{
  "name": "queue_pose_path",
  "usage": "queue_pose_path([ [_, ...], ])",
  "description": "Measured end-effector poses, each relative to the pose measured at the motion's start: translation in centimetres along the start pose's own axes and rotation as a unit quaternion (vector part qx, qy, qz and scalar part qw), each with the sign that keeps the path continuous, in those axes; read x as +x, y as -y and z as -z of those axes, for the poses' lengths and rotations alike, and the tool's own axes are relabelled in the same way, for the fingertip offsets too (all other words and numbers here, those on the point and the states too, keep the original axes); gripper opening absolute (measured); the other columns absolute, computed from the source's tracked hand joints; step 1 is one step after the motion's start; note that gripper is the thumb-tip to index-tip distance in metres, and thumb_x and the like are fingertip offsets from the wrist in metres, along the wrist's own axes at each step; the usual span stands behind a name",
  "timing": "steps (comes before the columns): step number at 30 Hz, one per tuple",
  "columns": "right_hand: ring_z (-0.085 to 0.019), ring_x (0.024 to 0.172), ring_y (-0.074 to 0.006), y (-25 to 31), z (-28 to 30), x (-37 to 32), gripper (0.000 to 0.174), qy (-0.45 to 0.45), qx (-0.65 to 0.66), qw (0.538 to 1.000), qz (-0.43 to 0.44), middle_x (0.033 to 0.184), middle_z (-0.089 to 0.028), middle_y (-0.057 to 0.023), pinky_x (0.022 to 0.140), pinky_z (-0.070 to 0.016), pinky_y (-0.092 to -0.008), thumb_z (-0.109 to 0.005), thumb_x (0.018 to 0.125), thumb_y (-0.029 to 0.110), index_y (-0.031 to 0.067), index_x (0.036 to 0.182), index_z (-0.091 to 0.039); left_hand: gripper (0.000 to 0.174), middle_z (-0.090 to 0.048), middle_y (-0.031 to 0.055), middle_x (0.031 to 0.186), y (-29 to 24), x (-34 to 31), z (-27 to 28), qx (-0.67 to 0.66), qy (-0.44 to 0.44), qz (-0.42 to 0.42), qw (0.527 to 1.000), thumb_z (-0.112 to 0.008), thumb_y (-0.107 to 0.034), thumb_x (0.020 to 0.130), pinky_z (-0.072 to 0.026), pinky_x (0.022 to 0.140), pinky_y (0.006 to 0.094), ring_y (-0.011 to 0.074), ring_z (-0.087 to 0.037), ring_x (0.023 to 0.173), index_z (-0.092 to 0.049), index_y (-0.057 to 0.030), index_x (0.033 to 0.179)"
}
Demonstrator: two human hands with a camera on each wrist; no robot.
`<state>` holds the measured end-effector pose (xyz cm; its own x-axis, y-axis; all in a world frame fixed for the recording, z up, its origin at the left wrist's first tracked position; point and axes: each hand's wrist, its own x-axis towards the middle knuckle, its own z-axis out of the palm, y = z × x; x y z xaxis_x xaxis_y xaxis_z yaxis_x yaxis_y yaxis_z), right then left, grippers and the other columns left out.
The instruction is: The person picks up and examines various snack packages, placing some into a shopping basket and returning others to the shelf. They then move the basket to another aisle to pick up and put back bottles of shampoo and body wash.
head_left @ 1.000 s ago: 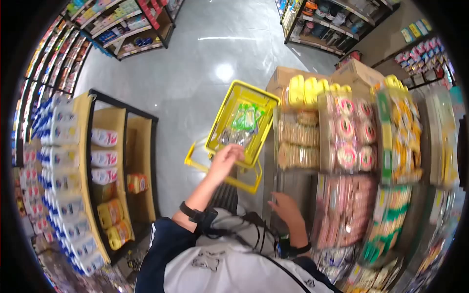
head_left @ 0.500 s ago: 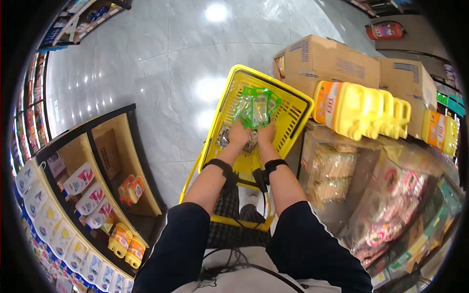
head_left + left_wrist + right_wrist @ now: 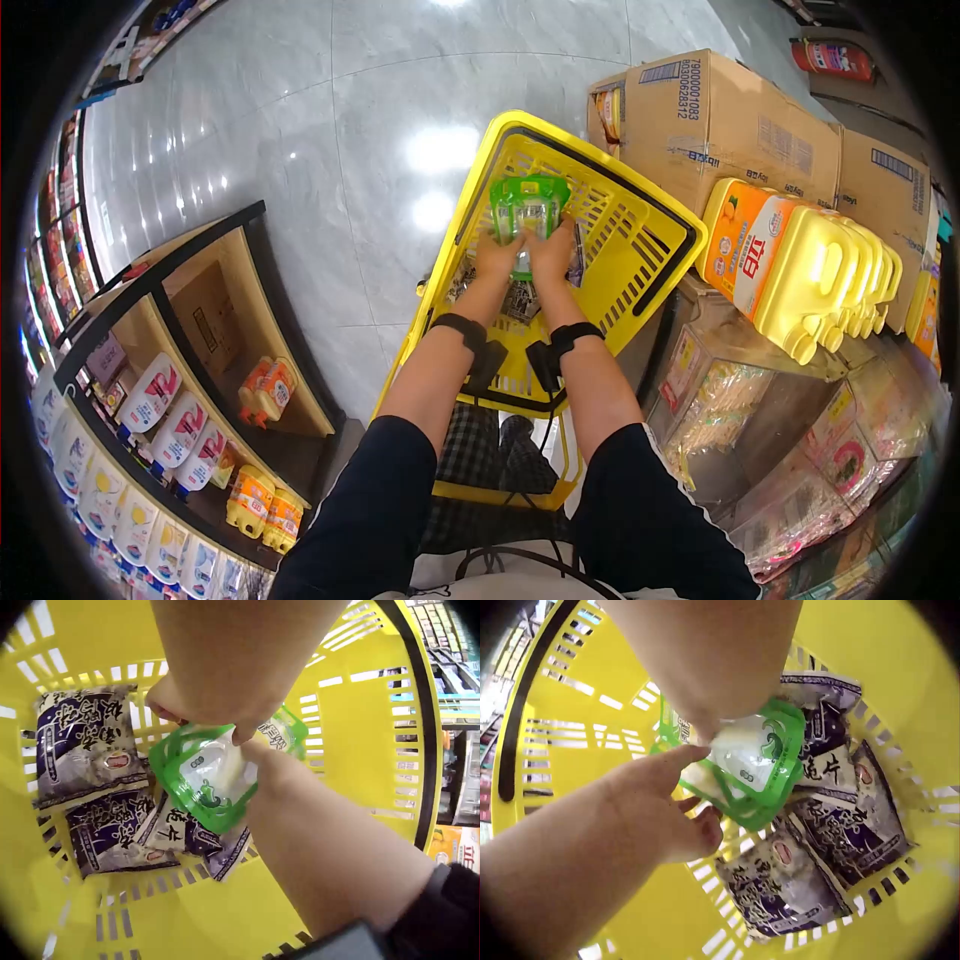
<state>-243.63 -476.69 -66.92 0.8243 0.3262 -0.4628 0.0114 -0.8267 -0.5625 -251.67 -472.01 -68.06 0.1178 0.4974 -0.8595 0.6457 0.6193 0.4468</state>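
Both of my hands are inside a yellow shopping basket [image 3: 620,265]. They hold a small stack of clear packets with bright green edges [image 3: 530,190], one hand at each side. My left hand [image 3: 495,256] has its fingers curled under the near left edge, as the right wrist view shows. My right hand [image 3: 551,250] grips the opposite side, and the thumbs meet close together on top. White contents show through the packets. Several purple-and-white snack bags [image 3: 86,750] with dark lettering lie on the basket bottom, partly covered by the green packets.
A low wooden shelf [image 3: 285,330] with bottles stands at left. On the right, yellow jugs [image 3: 800,260] sit beside cardboard boxes [image 3: 760,140], with clear bins of packaged goods [image 3: 720,400] nearer me. A red fire extinguisher [image 3: 833,59] is at the far right.
One second ago one hand was over the basket and the other beside it. Both hands then reached in, and the spread green packets are now gathered into a stack between them.
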Motion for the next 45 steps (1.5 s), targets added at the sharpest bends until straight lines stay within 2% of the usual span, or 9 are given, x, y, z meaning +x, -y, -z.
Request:
queue_pose_path([
  [4, -0.053, 0.092, -0.0326, 0.2, -0.2, -2.6, 0.065, 0.053, 0.069, 0.994, -0.061, 0.101, -0.051, -0.0243, 0.077, -0.0411, -0.0372, -0.074, 0.062, 0.02, -0.0039, 0.109, -0.037, 0.055, -0.056, 0.0147, 0.101, 1.0, -0.1, 2.1, -0.157, 0.069, 0.109, 0.979, -0.067, -0.019, 0.068, -0.0466, 0.07, 0.0354, 0.0236, -0.056, 0.086, -0.043, 0.0001, 0.114],
  [16, -0.053, 0.094, -0.0197, 9.3, 14.4, -11.8, 0.055, 0.175, 0.534, 0.827, -0.039, 0.11, -0.052, -0.0089, 0.081, -0.0443, -0.0316, -0.062, 0.068, -0.004, 0.0028, 0.118, -0.04, 0.046, -0.055, 0.0125, 0.101, -9.5, -19.4, 9.1, -0.014, 0.104, -0.291, 0.951, -0.066, -0.008, 0.071, -0.0435, 0.079, 0.0305, 0.019, -0.054, 0.092, -0.042, 0.0007, 0.11],
  [24, -0.051, 0.102, -0.0202, 21.2, 37.1, -29.5, 0.06, 0.017, 0.389, 0.833, 0.393, 0.118, -0.048, -0.0119, 0.084, -0.0437, -0.0323, -0.057, 0.079, 0.031, 0.0009, 0.126, -0.034, 0.053, -0.049, 0.011, 0.115, -17.2, -48.0, 15.2, -0.014, 0.233, -0.513, 0.826, -0.064, -0.002, 0.071, -0.0384, 0.089, 0.0302, 0.0182, -0.048, 0.106, -0.038, -0.002, 0.117],
  [27, -0.051, 0.103, -0.0218, 17.7, 44.2, -37.3, 0.06, 0.001, 0.324, 0.847, 0.421, 0.117, -0.047, -0.0156, 0.085, -0.043, -0.0325, -0.052, 0.081, 0.039, -0.0009, 0.123, -0.038, 0.055, -0.045, 0.0111, 0.12, -14.4, -55.7, 13.6, 0.021, 0.307, -0.618, 0.723, -0.065, -0.004, 0.071, -0.037, 0.091, 0.0303, 0.0189, -0.045, 0.11, -0.037, -0.0018, 0.118],
  [29, -0.051, 0.102, -0.0227, 15.4, 48.7, -43.9, 0.057, -0.015, 0.304, 0.863, 0.402, 0.116, -0.048, -0.0176, 0.086, -0.0427, -0.0324, -0.053, 0.081, 0.037, -0.0016, 0.121, -0.041, 0.056, -0.045, 0.01, 0.118, -10.9, -60.8, 11.6, -0.141, 0.504, -0.465, 0.714, -0.066, -0.003, 0.07, -0.0373, 0.091, 0.032, 0.0211, -0.045, 0.11, -0.038, -0.0053, 0.118],
  [31, -0.051, 0.102, -0.0315, 12.6, 52.7, -50.5, 0.038, 0.104, 0.523, 0.8, 0.274, 0.11, -0.049, -0.0249, 0.086, -0.0422, -0.0387, -0.047, 0.075, 0.017, -0.0042, 0.106, -0.049, 0.054, -0.045, 0.0099, 0.117, -7.2, -66.1, 9.3, -0.17, 0.578, -0.5, 0.622, -0.066, -0.004, 0.07, -0.0374, 0.091, 0.0327, 0.0224, -0.044, 0.111, -0.039, -0.0071, 0.117],
  [35, -0.052, 0.095, -0.0303, 3.4, 56.8, -62.8, 0.039, -0.09, 0.392, 0.829, 0.39, 0.106, -0.051, -0.0221, 0.081, -0.0417, -0.0383, -0.044, 0.076, 0.018, -0.0001, 0.111, -0.047, 0.05, -0.044, 0.0165, 0.114, -0.7, -76.1, 5.6, -0.091, 0.569, -0.66, 0.482, -0.067, -0.009, 0.07, -0.0405, 0.087, 0.0363, 0.028, -0.046, 0.104, -0.041, -0.0084, 0.113],
  [40, -0.05, 0.088, -0.0306, -4.9, 56.8, -77.8, 0.035, -0.426, 0.193, 0.829, 0.307, 0.106, -0.053, -0.0159, 0.078, -0.0389, -0.0412, -0.046, 0.078, 0.02, 0.0017, 0.108, -0.047, 0.054, -0.049, 0.0136, 0.106, 8.3, -86.1, 3.2, -0.029, 0.712, -0.593, 0.376, -0.068, -0.003, 0.063, -0.0393, 0.087, 0.0332, 0.0265, -0.049, 0.1, -0.044, -0.0074, 0.112],
  [45, -0.052, 0.09, -0.0298, -8.9, 55.2, -84.7, 0.033, -0.62, 0.085, 0.74, 0.246, 0.105, -0.055, -0.0155, 0.078, -0.0398, -0.0396, -0.045, 0.078, 0.017, -0.0006, 0.105, -0.051, 0.042, -0.05, 0.013, 0.107, 15.5, -91.5, 2.0, 0.037, 0.867, -0.22, 0.445, -0.056, -0.014, 0.073, -0.0399, 0.087, 0.0326, 0.0221, -0.049, 0.101, -0.044, -0.0069, 0.113],
])
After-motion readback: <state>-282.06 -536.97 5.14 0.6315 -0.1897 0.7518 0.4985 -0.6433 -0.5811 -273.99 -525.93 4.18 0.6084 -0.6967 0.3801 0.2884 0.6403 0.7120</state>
